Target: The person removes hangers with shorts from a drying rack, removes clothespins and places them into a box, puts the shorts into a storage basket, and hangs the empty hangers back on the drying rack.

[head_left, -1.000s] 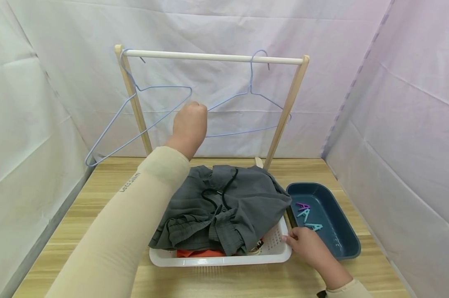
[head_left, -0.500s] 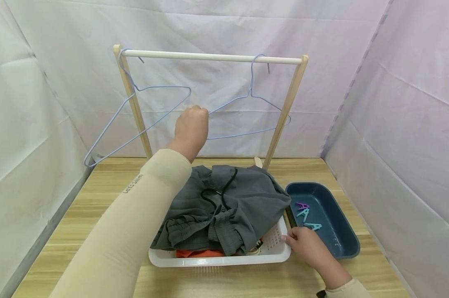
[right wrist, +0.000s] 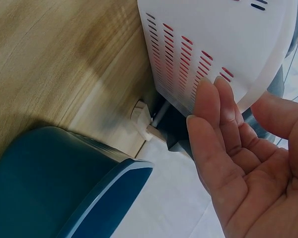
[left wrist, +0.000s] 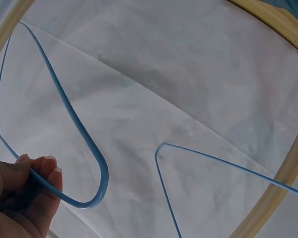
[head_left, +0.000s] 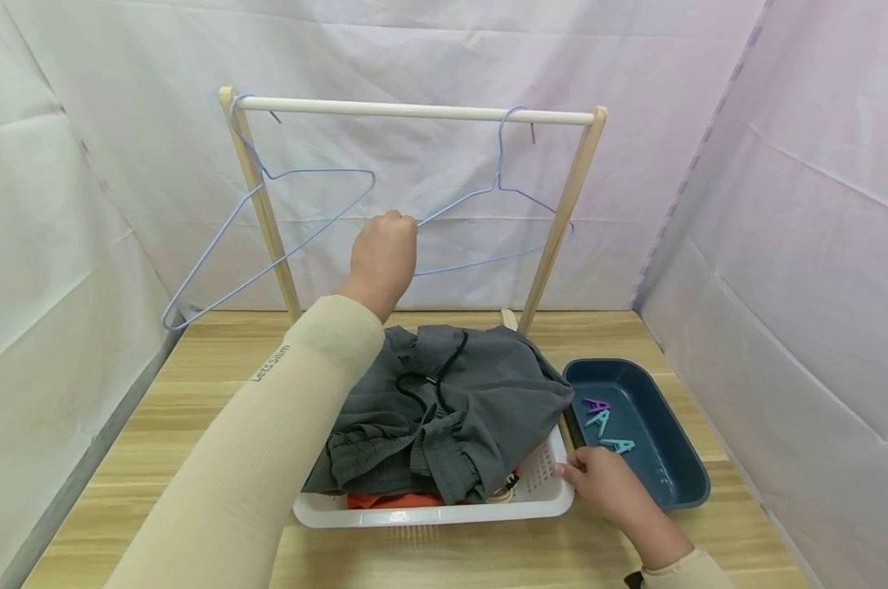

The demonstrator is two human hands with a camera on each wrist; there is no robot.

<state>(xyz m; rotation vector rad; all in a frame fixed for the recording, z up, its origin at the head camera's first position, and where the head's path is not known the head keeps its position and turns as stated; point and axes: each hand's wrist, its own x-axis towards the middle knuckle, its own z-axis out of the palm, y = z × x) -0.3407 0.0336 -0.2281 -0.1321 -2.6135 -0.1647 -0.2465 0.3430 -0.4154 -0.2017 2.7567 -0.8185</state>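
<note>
My left hand [head_left: 385, 258] pinches the near end of a blue wire hanger [head_left: 454, 201], whose hook lies over the white rail [head_left: 414, 110]. In the left wrist view, thumb and fingers close round the hanger's [left wrist: 100, 161] wire near its rounded corner. A second blue hanger [head_left: 223, 231] hangs at the rail's left end. Down at the right, my right hand [head_left: 607, 484] holds the rim of a white basket [head_left: 488, 514], thumb on the rim and fingers against the slotted wall [right wrist: 198, 54]. Dark grey drawstring shorts [head_left: 451, 409] lie heaped in the basket.
Wooden posts [head_left: 565, 217] carry the rail at both ends. Right of the basket stands a dark teal tray [head_left: 668, 425] with clothespins [head_left: 600, 423] in it. Orange cloth [head_left: 392, 501] shows under the shorts. White curtains [head_left: 804, 270] enclose the wooden table [head_left: 156, 442].
My left hand has shifted slightly down and right with the hanger, and its hook has dropped a little onto the rail. The right hand keeps its hold on the basket rim.
</note>
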